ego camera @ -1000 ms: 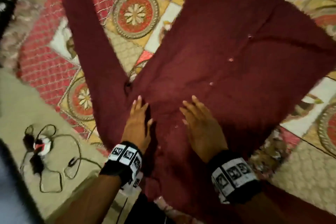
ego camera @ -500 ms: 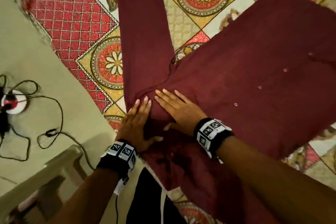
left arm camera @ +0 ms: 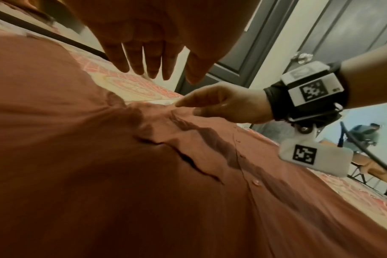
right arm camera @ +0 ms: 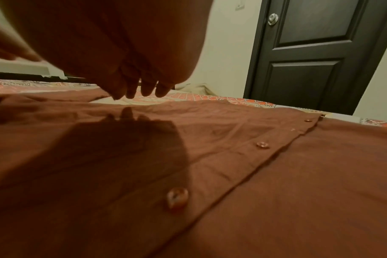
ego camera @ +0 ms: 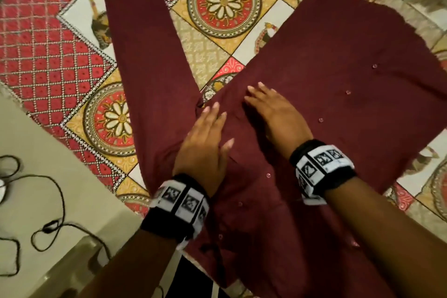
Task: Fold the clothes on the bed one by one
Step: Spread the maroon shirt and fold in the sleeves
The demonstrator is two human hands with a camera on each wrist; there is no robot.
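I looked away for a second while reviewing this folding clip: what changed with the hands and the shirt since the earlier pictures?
Both hands slid along the maroon button-up shirt toward the armpit where the long sleeve joins. The right hand ended up farther up the body than the left hand. Nothing was gripped or released. The shirt stays spread on the patterned bedspread, both hands flat with fingers straight.

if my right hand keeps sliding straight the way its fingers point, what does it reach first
More maroon shirt at first, then the shirt's side edge near the armpit, and beyond that the patterned bedspread. The right hand points up and left; the sleeve probably lies left of that line.
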